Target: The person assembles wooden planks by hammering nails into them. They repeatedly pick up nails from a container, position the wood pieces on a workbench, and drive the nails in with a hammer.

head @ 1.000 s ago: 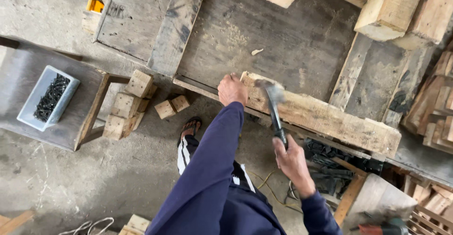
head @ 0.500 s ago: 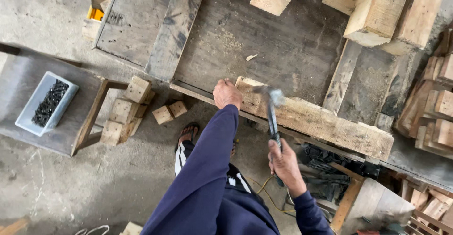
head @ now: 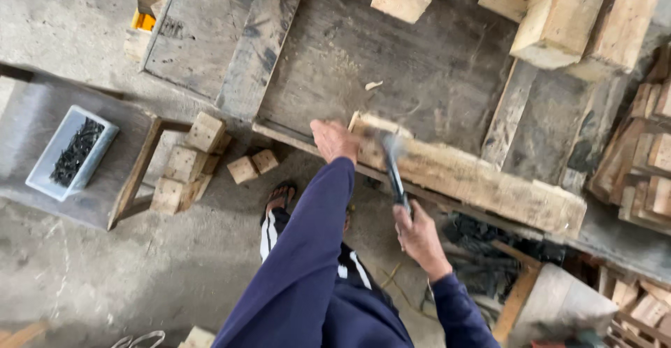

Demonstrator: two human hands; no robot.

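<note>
Nailing step — left hand point(head: 334, 140) pressed flat on the wood beam point(head: 475, 177) at bench edge, right hand point(head: 418, 233) gripping hammer point(head: 393, 163), head blurred over beam. Next blow needs fingers clear & square aim.

Woodworking workshop: rough timber worktable point(head: 419, 61), stacked lumber offcuts point(head: 559, 19), loose wood blocks point(head: 189, 166) on concrete floor point(head: 105, 278), tray of black nails point(head: 72, 154), hammer point(head: 393, 166) in use

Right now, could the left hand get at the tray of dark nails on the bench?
Probably not: the left hand rests on the plank, and the tray of nails sits well off to the left, beyond stacked wood blocks.
</note>
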